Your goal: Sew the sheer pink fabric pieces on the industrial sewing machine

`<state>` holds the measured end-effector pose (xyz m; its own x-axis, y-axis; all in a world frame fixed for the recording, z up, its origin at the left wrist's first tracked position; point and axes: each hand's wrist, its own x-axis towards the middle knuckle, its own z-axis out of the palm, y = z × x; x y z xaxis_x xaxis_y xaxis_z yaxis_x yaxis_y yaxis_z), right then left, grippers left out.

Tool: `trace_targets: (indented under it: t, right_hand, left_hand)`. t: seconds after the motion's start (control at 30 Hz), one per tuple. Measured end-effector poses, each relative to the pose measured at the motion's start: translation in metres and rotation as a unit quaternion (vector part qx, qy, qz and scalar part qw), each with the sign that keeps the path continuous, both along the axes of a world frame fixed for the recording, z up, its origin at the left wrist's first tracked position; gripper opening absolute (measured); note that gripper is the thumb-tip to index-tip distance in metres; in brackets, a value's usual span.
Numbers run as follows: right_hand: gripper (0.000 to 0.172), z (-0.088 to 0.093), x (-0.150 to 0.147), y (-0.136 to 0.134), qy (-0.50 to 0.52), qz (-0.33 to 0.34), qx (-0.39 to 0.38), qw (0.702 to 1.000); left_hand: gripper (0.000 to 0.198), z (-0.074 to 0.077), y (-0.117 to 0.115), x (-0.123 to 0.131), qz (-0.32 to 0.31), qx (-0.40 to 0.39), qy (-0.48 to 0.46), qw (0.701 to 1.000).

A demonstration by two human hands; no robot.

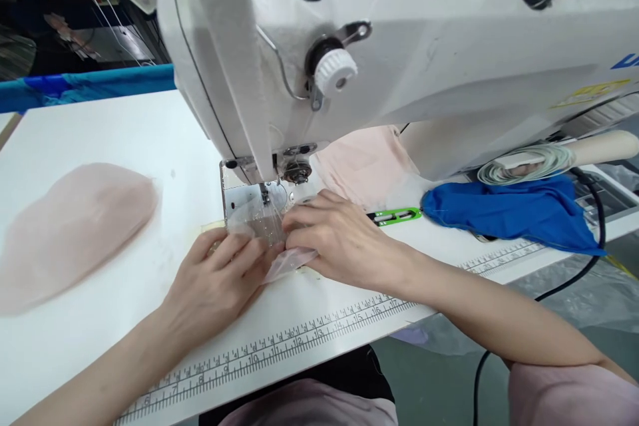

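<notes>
A small piece of sheer, pale fabric (289,263) lies just in front of the sewing machine's presser foot (265,194). My left hand (224,276) has its fingers bent and pressed on the fabric's left side. From the right, my right hand (339,236) pinches the same fabric, its fingertips close to those of my left hand. Part of the cloth runs toward the metal needle plate (237,203). The sewing machine (424,46) stands over both hands. Its needle tip is too small to make out.
Layered sheer pink pieces (80,233) lie on the left of the white table. More pink fabric (369,160) sits behind my right hand. Green thread snips (397,215), a blue cloth (509,213) and a coiled tape (526,163) are at right. A printed ruler (279,346) follows the front edge.
</notes>
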<state>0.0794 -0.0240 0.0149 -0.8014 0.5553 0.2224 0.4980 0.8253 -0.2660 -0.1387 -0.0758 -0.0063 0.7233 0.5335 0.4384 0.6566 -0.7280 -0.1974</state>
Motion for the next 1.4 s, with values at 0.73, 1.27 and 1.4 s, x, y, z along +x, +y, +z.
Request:
trace_targets:
  t: [0.73,1.27,1.4]
  right_hand:
    - [0.012,-0.013,-0.006,0.007,0.021,-0.029,0.075,0.997]
    - [0.019,-0.027,-0.011,0.026,0.033,-0.062,0.129,0.989]
    - [0.019,-0.03,-0.01,0.025,0.059,-0.048,0.164,0.984]
  left_hand:
    - [0.033,-0.002,0.006,-0.004,0.046,-0.057,0.015,0.997]
    - [0.038,-0.003,0.029,-0.009,0.087,-0.101,-0.009,0.991]
    - [0.034,0.0,0.024,-0.006,0.107,-0.05,0.01,0.993]
